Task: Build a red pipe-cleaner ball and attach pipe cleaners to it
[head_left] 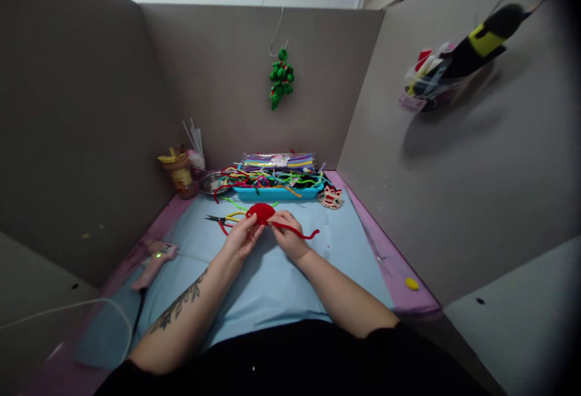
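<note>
A rounded red piece (261, 212), which looks shaped from pipe cleaner, is held up between my two hands over the blue cloth. My left hand (245, 234) pinches it at its lower left edge. On its lower right, my right hand (288, 231) has its fingers closed around a red pipe cleaner (308, 235), whose loose end curls out to the right. I cannot tell whether that strand is joined to the rounded piece. Just left of my hands lie scissors (222, 219) with yellow and red handles, partly hidden behind the left hand.
A blue tray (276, 195) of tangled coloured pipe cleaners stands at the back. Beside it are a metal bowl (213, 184) and a patterned face-like ornament (331, 197). A pink glue gun (154, 261) with a lit green light lies left. Grey panels enclose the table; a yellow disc (412, 284) lies right.
</note>
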Action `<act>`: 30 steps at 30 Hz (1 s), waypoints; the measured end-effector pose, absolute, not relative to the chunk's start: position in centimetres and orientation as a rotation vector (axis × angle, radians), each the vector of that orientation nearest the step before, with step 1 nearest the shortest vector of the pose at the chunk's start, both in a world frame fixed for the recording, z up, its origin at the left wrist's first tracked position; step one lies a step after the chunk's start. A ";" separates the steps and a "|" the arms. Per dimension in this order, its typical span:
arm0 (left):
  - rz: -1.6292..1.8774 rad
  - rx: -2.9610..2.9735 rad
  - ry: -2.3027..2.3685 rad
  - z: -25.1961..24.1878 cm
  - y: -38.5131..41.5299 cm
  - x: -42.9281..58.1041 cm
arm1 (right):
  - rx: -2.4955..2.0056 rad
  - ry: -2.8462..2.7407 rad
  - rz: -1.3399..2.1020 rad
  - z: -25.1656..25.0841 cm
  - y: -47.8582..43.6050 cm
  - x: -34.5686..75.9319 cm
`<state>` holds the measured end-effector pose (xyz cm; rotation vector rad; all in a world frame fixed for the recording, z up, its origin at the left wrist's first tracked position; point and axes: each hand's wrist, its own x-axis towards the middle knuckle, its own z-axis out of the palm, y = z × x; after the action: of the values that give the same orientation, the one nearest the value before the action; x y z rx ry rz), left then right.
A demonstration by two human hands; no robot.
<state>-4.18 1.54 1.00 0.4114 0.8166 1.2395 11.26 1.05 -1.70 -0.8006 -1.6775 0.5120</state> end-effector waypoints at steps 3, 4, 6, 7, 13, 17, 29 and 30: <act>1.247 0.454 0.826 0.8 1.6 -4.3 | -0.834 -1.635 0.571 -1.4 0.9 11.2; 1.255 0.465 0.824 0.8 1.6 -4.3 | -0.849 -1.612 0.584 -1.3 0.9 11.1; 1.272 0.459 0.824 0.8 1.6 -4.2 | -0.871 -1.552 0.599 -1.2 0.9 11.0; 1.278 0.444 0.826 0.9 1.5 -4.1 | -0.879 -1.519 0.600 -1.2 0.9 10.9; 1.298 0.431 0.776 1.2 1.1 -3.7 | -0.972 -1.294 0.715 -1.2 1.2 10.0; 1.263 0.422 0.703 0.9 1.2 -3.6 | -0.998 -1.201 0.790 -1.8 1.7 9.6; 1.236 0.400 0.704 1.3 1.0 -3.3 | -0.767 -0.922 1.174 -2.9 3.1 9.0; 1.246 0.435 0.695 1.2 1.0 -3.2 | -0.785 -0.932 1.169 -2.9 3.0 9.0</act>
<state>-3.21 0.97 1.17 0.4350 0.6948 1.2465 9.00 3.01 -2.90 -0.7849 -0.9318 1.1687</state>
